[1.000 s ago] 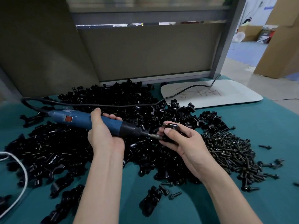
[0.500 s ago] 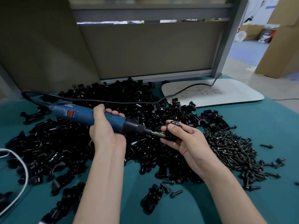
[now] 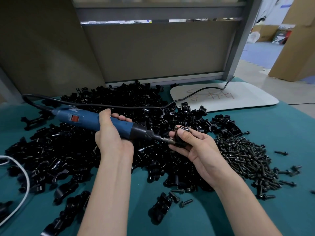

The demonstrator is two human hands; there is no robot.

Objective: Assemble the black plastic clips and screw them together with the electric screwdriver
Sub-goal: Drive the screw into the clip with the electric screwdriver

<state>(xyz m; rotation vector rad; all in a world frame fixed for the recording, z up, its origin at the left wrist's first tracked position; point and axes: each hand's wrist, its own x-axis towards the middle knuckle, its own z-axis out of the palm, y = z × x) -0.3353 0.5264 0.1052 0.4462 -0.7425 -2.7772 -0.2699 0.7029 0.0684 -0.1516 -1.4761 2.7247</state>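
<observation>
Pile (image 3: 68, 150) of loose clips fills centre frame; screws (image 3: 243, 157) lie at right. Screwdriver (image 3: 95, 120), gripped fully by left hand (image 3: 110, 135), has stayed with bit on the clip (image 3: 181, 141) pinched between right hand (image 3: 199, 149) thumb and fingers, just right of centre. Judgement: screw still being driven.

Single view, head-worn, wide-angle. Faces forward and down onto the pile of black clips (image 3: 56, 150), which fills the frame's middle. Close: single clips can be told apart. Behind the pile, grey partition panel (image 3: 153, 53); right of it, heap of screws (image 3: 243, 159); far right beyond it, cardboard boxes (image 3: 298, 48). Teal table (image 3: 281, 126) under the pile reaches bottom edge.
</observation>
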